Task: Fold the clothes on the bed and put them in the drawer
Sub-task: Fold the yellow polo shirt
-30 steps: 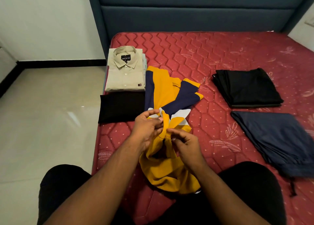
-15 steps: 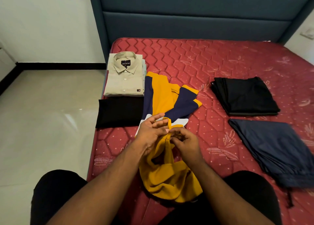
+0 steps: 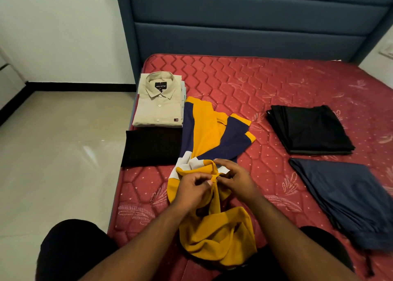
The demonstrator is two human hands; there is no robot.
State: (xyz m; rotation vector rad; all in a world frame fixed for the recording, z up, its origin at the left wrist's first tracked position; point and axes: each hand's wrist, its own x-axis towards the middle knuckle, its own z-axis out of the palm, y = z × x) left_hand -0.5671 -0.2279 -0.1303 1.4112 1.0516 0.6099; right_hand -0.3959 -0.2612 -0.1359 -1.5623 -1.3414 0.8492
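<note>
A yellow, navy and white shirt (image 3: 204,129) lies crumpled on the red mattress (image 3: 265,89), stretching from the middle toward the near edge. My left hand (image 3: 191,188) and my right hand (image 3: 236,177) meet over its middle, both pinching a bunched yellow fold. A folded beige collared shirt (image 3: 159,106) lies at the mattress's left edge, with a folded black garment (image 3: 151,145) just in front of it. On the right lie folded black trousers (image 3: 308,129) and, nearer, a navy garment (image 3: 348,200). No drawer is in view.
A padded blue headboard (image 3: 244,25) stands behind the mattress. Pale glossy floor tiles (image 3: 59,157) spread to the left, bounded by a white wall with a black skirting. My knees in black fabric (image 3: 72,251) press against the near mattress edge.
The view has tilted up slightly, so the bed sits lower in frame. Both hands stay on the yellow shirt, fingers working closer together on the bunched fold.
</note>
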